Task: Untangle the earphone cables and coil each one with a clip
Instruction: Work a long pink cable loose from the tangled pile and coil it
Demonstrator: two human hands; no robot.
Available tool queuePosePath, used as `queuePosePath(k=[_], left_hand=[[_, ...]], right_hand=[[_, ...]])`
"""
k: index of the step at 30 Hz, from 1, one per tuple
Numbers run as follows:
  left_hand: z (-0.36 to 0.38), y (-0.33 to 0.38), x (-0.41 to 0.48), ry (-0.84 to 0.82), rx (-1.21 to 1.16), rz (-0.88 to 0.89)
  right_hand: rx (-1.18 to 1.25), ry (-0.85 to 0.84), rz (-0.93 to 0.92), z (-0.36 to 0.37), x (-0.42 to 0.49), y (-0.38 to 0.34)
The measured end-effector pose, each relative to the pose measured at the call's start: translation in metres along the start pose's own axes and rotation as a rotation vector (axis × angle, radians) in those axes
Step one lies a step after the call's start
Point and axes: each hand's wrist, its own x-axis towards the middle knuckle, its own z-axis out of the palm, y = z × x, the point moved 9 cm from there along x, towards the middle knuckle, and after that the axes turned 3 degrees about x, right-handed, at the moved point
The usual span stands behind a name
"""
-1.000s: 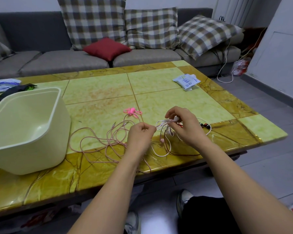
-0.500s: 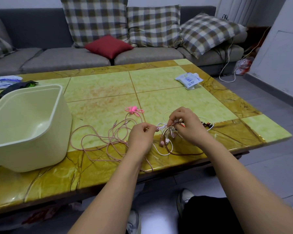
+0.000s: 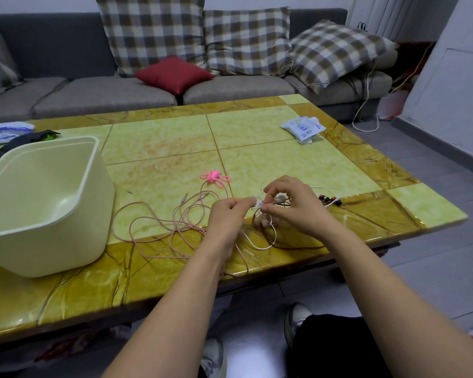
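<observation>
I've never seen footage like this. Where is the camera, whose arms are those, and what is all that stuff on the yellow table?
There is no machine here. A person wears one wide-angle camera on the head, so you look down along their own arms. The left hand and the right hand both pinch the tangled earphone cables near the front edge of the table. A long pink cable trails off to the left in loose loops, and a small pink clip lies just behind it. A cream tub stands on the table's left side. A white packet lies at the far right. Behind the table is a grey sofa with cushions.
</observation>
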Motion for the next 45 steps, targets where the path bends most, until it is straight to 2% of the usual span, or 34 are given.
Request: queuePosePath(k=[5, 10, 14, 18, 28, 33, 40, 45], left_hand=[[0.0, 0.003, -0.005, 0.007, 0.036, 0.042], [0.0, -0.001, -0.003, -0.03, -0.019, -0.028], [0.008, -0.018, 0.001, -0.09, 0.029, -0.136], [0.005, -0.017, 0.003, -0.078, 0.103, -0.12], [0.003, -0.007, -0.002, -0.082, -0.019, -0.08], [0.009, -0.01, -0.001, -0.125, -0.09, -0.115], [0.002, -0.022, 0.005, -0.075, -0.062, -0.167], [0.003, -0.025, 0.006, -0.085, -0.122, -0.192]], right_hand=[[0.082, -0.064, -0.011, 0.004, -0.002, -0.002], [0.103, -0.085, -0.026, 0.003, -0.004, -0.005], [0.094, -0.102, -0.01, 0.005, -0.006, -0.007], [0.141, -0.138, 0.009, 0.01, -0.009, -0.009], [0.135, -0.037, -0.075, 0.002, -0.004, -0.009], [0.281, -0.041, 0.013, 0.0, -0.004, -0.001], [0.399, -0.008, 0.108, -0.008, -0.005, 0.005], [0.275, -0.089, 0.034, -0.002, -0.008, -0.006]])
